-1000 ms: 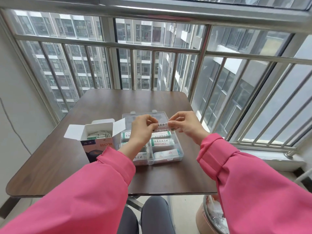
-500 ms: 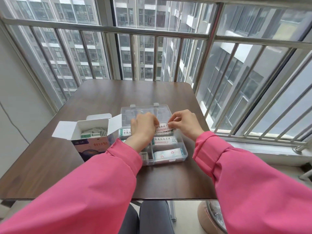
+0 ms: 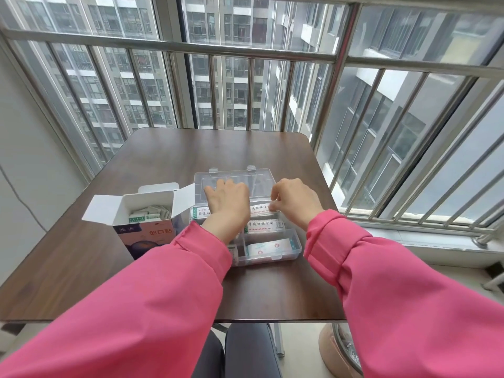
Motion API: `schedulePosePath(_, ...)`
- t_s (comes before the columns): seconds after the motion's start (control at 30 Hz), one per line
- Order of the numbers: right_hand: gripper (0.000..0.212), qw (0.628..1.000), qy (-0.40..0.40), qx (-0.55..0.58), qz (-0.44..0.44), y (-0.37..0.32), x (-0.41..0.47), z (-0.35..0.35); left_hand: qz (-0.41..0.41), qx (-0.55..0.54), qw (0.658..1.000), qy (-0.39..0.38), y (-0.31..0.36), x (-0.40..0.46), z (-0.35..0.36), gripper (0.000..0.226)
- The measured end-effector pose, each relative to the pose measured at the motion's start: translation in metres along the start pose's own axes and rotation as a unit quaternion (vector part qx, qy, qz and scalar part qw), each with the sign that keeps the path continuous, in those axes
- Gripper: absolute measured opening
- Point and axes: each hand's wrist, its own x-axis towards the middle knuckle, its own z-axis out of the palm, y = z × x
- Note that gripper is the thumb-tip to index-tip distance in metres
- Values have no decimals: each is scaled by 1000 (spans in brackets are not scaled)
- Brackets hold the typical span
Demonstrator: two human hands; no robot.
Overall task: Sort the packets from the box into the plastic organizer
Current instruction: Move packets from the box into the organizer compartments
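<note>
A clear plastic organizer lies open on the brown table, its lid folded back. White packets with green and red print fill its compartments. To its left stands the open cardboard box with several more packets inside. My left hand hovers low over the organizer's far left compartment with its fingers bent down; what is under it is hidden. My right hand pinches the right end of a packet lying in the far right compartment.
The brown table stands against a barred window at the back and right. A round pinkish bin sits on the floor below the table's right front corner. My knees show under the front edge.
Both hands have lowered the packet from above the organizer into its far right compartment. The left hand has slid off the packet to the left. The camera has tilted down.
</note>
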Motion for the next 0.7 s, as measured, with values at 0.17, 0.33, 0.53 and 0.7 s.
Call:
schedulePosePath(0.17, 30, 998, 4, -56, 8, -8, -2, -5, -11, -32, 999, -25, 2, 2, 2, 26)
schedulePosePath(0.33, 23, 999, -11, -17, 34, -6, 0, -4, -14, -23, 999, -26, 0, 2, 2, 26)
schedulePosePath(0.53, 12, 999, -25, 21, 42, -2, -1, -2, 2, -57, 998, -35, 4, 0, 4, 23)
schedulePosePath(0.7, 12, 998, -37, 22, 42, -3, 1, -2, -1, -64, 997, -38, 5, -1, 3, 24)
